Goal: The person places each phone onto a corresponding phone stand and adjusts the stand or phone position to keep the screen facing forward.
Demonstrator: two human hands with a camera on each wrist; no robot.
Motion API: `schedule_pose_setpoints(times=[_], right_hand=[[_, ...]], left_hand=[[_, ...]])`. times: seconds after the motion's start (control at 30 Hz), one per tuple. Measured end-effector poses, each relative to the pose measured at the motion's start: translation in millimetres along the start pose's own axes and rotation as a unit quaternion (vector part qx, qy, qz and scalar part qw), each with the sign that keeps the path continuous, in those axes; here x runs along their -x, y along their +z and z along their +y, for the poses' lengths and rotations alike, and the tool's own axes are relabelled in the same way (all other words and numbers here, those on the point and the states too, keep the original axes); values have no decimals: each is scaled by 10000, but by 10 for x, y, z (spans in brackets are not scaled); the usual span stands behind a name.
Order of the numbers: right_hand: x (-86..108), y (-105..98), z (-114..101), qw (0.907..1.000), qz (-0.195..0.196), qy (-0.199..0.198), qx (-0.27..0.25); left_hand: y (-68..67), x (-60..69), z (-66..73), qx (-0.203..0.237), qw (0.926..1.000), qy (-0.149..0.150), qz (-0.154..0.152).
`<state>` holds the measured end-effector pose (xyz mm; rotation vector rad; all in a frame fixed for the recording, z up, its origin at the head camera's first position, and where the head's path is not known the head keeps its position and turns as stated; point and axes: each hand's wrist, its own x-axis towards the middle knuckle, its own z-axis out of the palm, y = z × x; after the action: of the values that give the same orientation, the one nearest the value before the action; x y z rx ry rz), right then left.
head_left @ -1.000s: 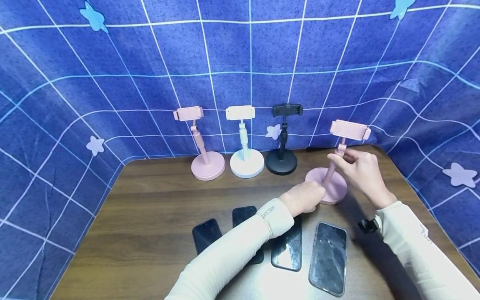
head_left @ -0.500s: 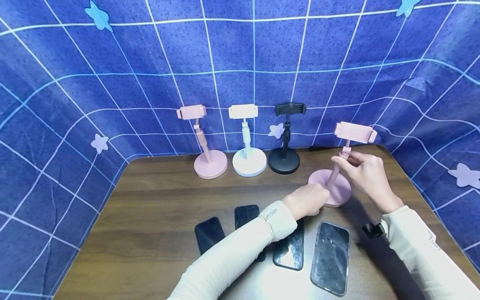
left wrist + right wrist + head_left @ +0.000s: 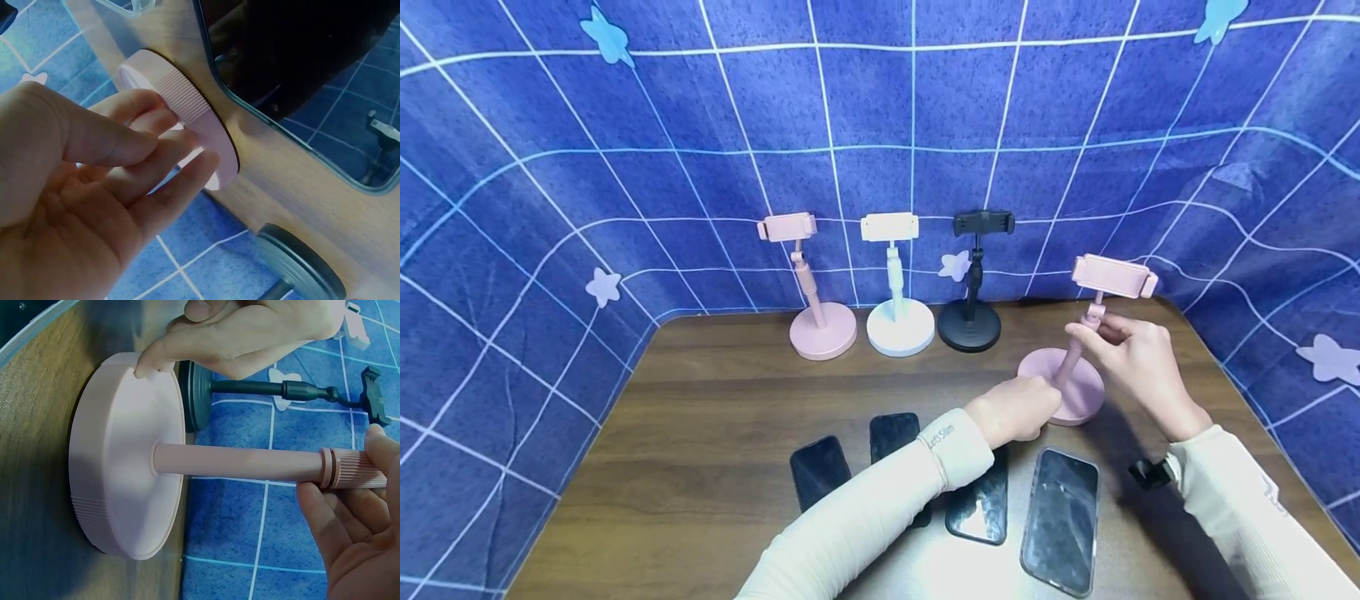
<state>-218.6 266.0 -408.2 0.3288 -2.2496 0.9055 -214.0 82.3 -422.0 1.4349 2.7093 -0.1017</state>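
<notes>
A pink phone stand [image 3: 1078,387] stands at the right of the table, its clamp head turned slightly. My right hand [image 3: 1138,367] pinches its pole just below the joint; in the right wrist view the thumb and fingers are around the ribbed collar [image 3: 356,469]. My left hand [image 3: 1015,408] is at the round base [image 3: 144,456], fingertips touching the rim of its upper face. In the left wrist view its fingers [image 3: 172,159] are loosely bent against the base, with the thumb over them and off the base.
Another pink stand [image 3: 823,333], a white stand [image 3: 901,329] and a black stand [image 3: 970,327] line the back of the table. Several phones lie in front, including one in a clear-edged case [image 3: 1060,521]; my left sleeve [image 3: 880,508] partly covers others. Blue cloth [image 3: 880,100] hangs behind.
The held pink stand has shifted slightly toward me, with both hands staying on it. The head view has moved a little; the other stands and phones stay in place.
</notes>
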Motion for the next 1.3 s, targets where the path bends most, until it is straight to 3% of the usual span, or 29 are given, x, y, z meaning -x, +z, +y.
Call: schedule_pose_setpoints(times=[0.27, 0.7, 1.3], right_hand=[[21, -26, -23, 10000, -12, -71, -5], [94, -38, -63, 9991, -183, 378, 20], [120, -76, -86, 9999, -98, 3, 63]], left_hand=[[-20, 0, 31, -129, 9999, -8, -3], [-22, 26, 80, -77, 9999, 12, -90], [-20, 70, 121, -28, 10000, -31, 46]])
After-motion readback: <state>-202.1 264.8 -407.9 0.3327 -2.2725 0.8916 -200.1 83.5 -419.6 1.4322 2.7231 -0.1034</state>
